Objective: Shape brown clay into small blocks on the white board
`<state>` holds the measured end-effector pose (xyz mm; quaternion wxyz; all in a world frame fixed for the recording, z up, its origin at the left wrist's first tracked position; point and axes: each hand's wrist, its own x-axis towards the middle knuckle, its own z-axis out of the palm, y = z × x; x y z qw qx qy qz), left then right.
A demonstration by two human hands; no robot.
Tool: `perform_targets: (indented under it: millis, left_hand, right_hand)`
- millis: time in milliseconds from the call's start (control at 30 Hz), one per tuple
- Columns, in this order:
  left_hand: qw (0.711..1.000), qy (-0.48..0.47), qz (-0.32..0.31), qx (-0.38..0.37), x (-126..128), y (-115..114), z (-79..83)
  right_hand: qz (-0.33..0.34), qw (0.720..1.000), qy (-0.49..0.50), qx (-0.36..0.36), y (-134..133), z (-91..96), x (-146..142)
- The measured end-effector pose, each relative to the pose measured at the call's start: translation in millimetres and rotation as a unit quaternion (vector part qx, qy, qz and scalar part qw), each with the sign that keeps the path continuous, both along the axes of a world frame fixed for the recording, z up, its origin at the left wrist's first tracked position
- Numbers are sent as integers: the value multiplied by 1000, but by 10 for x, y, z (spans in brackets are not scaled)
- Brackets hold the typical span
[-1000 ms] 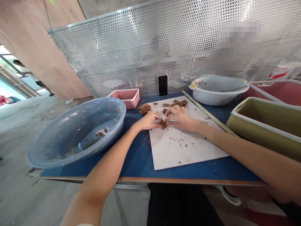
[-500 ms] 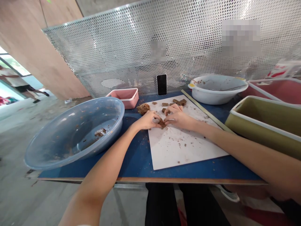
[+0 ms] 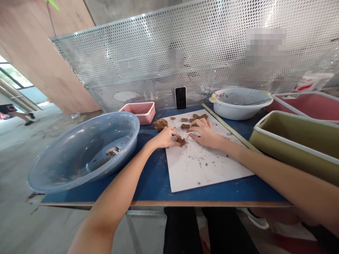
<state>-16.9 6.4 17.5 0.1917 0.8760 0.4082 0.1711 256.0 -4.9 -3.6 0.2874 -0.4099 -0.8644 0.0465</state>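
My left hand (image 3: 167, 137) pinches a small brown clay-like piece (image 3: 181, 141) at the left part of a white board (image 3: 190, 173). To its right, my right hand (image 3: 202, 132) hovers low over the board, fingers apart and curved, with nothing visible in them. Just beyond its fingertips lies a short brown block (image 3: 185, 126). Several similar brown pieces (image 3: 200, 116) are spread at the board's far side, partly hidden by the right hand. A rough brown lump (image 3: 160, 124) sits at the board's left edge, behind my left hand. Dark crumbs dot the board.
A large blue basin (image 3: 66, 141) stands on the left. Behind are a small pink tub (image 3: 143, 110) and a phone (image 3: 180, 98) against a perforated metal panel (image 3: 148, 60). Rightward are a wooden stick (image 3: 230, 128), a white basin (image 3: 238, 107), an olive planter (image 3: 291, 135) and a pink planter (image 3: 312, 106).
My right hand has let go of the brown piece and moved slightly right, its fingers spreading. My left hand keeps hold of the piece. The view has shifted slightly.
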Motion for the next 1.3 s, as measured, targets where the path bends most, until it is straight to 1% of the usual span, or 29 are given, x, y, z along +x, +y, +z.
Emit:
perform_targets:
  millis: [200, 333, 533, 800, 933, 1033, 1100, 1200, 1300]
  left_hand:
    - [999, 14, 29, 13, 38, -52, 10]
    - [998, 24, 51, 15, 60, -87, 40]
    - [999, -6, 39, 17, 73, -124, 39]
    - [998, 0, 58, -3, -11, -99, 81]
    - [992, -68, 104, 24, -31, -75, 90]
    - [975, -145, 157, 56, 12, -73, 48]
    - [963, -181, 186, 77, 44, -76, 11]
    - [952, -199, 207, 105, 68, -81, -25]
    - [951, -197, 206, 121, 73, -88, -33]
  right_hand:
    - [-12, 1000, -3, 8, 14, -56, -3]
    - [-3, 1000, 3, 11, 14, -83, 6]
    - [4, 1000, 10, -10, -20, -36, 3]
    - [-9, 999, 12, -32, -14, -21, -7]
    - [-24, 999, 0, -35, -20, -17, -21]
    - [-28, 999, -5, -32, -47, -6, -39]
    - [-24, 999, -4, -30, -68, -5, -53]
    - [-24, 999, -4, -25, -88, -15, -71]
    - [-39, 999, -4, -20, -94, -27, -73]
